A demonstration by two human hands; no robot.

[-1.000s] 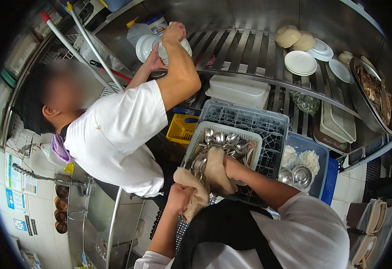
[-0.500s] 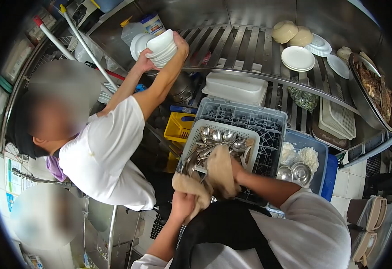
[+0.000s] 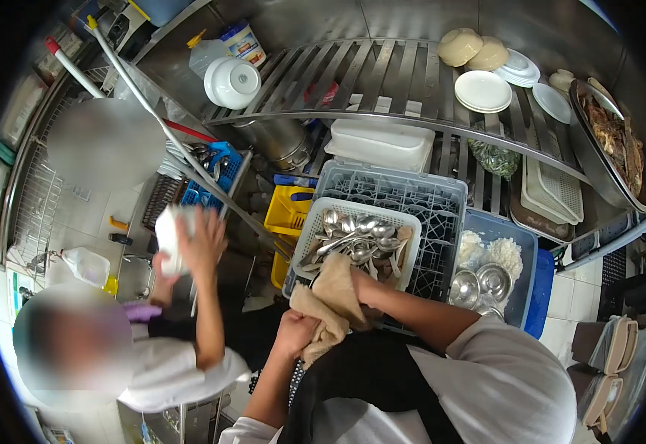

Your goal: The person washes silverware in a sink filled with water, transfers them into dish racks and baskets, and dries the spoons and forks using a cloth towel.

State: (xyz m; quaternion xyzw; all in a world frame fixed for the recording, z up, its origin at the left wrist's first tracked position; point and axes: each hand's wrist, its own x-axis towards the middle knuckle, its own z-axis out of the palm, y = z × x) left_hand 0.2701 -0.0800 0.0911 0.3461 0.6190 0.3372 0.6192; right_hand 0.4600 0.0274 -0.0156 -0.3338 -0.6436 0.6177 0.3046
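Note:
A tan cloth (image 3: pixel 334 285) is bunched between my two hands, just in front of a light grey basket (image 3: pixel 414 251) heaped with metal spoons (image 3: pixel 363 228). My left hand (image 3: pixel 295 333) is closed round the cloth's lower left part. On the other side, my right hand (image 3: pixel 365 287) grips the cloth near the basket's front edge; the folds cover its fingertips. Whether a piece of cutlery is wrapped inside cannot be seen. The basket rests on a grey dish rack (image 3: pixel 450 194) with a divided grid.
A co-worker's blurred hand (image 3: pixel 203 244) holds white dishware (image 3: pixel 169 235) at left. White bowls (image 3: pixel 232 83) and plates (image 3: pixel 482 92) stand on the slatted shelf (image 3: pixel 330 78). A blue-grey tub (image 3: pixel 519 244) with metal bowls is right of the rack; a yellow basket (image 3: pixel 286 211) is left.
The co-worker has moved from the shelf down to the lower left, with white dishware in hand. White bowls now show on the shelf. My right hand and the cloth have shifted left, nearer my left hand.

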